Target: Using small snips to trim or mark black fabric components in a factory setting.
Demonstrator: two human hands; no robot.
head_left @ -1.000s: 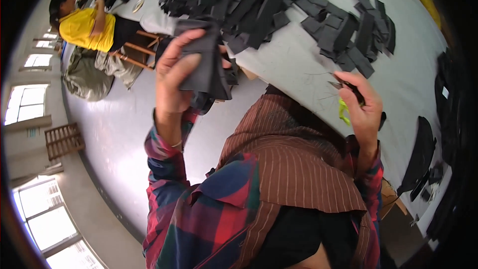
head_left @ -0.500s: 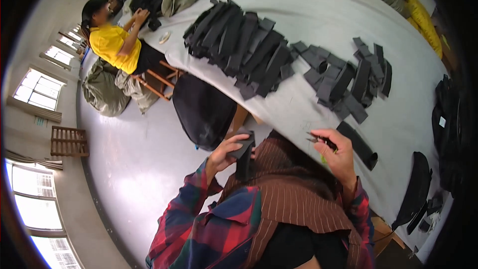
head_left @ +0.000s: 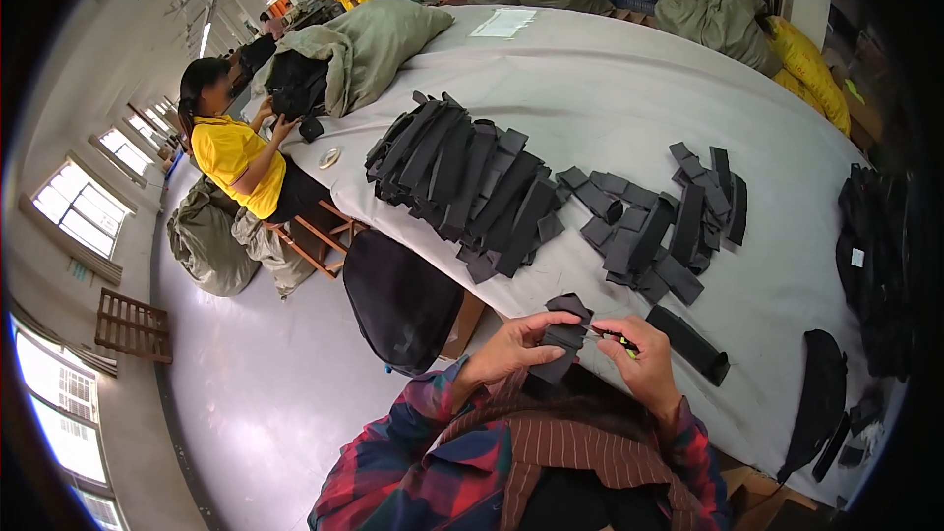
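Observation:
My left hand (head_left: 513,348) is closed on a folded black fabric strip (head_left: 560,366), pinching it between thumb and fingers at the table's near edge. In my right hand (head_left: 645,364) is a small pair of thread snips (head_left: 618,339) with a bit of yellow-green on it. The tips of the snips meet the right side of the strip; whether they touch a thread is too small to tell. Just right of my right hand a single long black strip (head_left: 688,344) lies on the table. Beyond my hands is a large heap of black strips (head_left: 462,177), with a looser pile (head_left: 654,226) to its right.
The pale cloth-covered table (head_left: 787,265) stretches ahead. Black pieces (head_left: 821,398) lie at its right side. A black rounded seat or bag (head_left: 398,300) stands left of the table edge. At far left a person in yellow (head_left: 236,162) handles black items beside a green sack (head_left: 383,44).
My left hand has brought the fabric strip up and right, from above my lap to the snips. My right hand has shifted slightly down and left. The view has tilted up.

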